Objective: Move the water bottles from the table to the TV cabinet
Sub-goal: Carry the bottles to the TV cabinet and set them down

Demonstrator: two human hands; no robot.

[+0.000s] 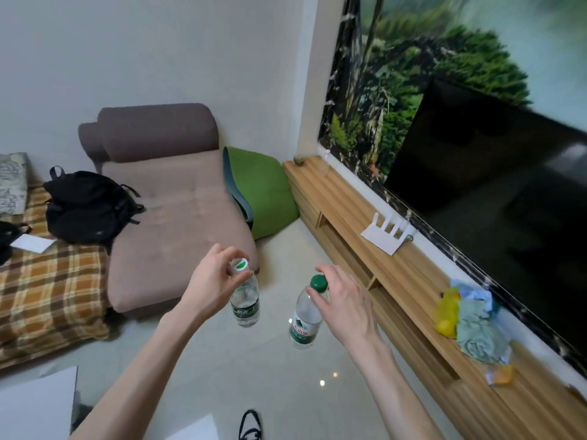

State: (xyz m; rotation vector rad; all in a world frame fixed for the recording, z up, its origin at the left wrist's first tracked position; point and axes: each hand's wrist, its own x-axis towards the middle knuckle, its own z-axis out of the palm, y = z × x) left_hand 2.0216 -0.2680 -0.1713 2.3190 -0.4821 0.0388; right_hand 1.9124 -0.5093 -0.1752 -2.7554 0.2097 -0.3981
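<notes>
**Two bottles carried by the neck, cabinet not yet reached**

Each hand carries one bottle, hanging over the pale floor. The left hand (216, 277) pinches the clear plastic bottle with the white-and-green cap (244, 296) just under its cap, fingertips only. The right hand (346, 306) grips the neck of the clear plastic bottle with the dark green cap (305, 315), which tilts away below the palm.

Both grips look slight to me. A fingertip pinch at the neck could let a swinging bottle slip and drop to the floor. Setting down could also go badly: the long ribbed wooden TV cabinet (397, 281), to the right of the right hand, has a crumpled heap of yellow and blue-green cloths (470, 322) beyond that hand and a white router with upright antennas (387, 233) farther along, so a bottle placed carelessly might knock either or tip.

Both bottles are capped. How much water they hold I cannot tell; they look clear, perhaps near empty.
</notes>
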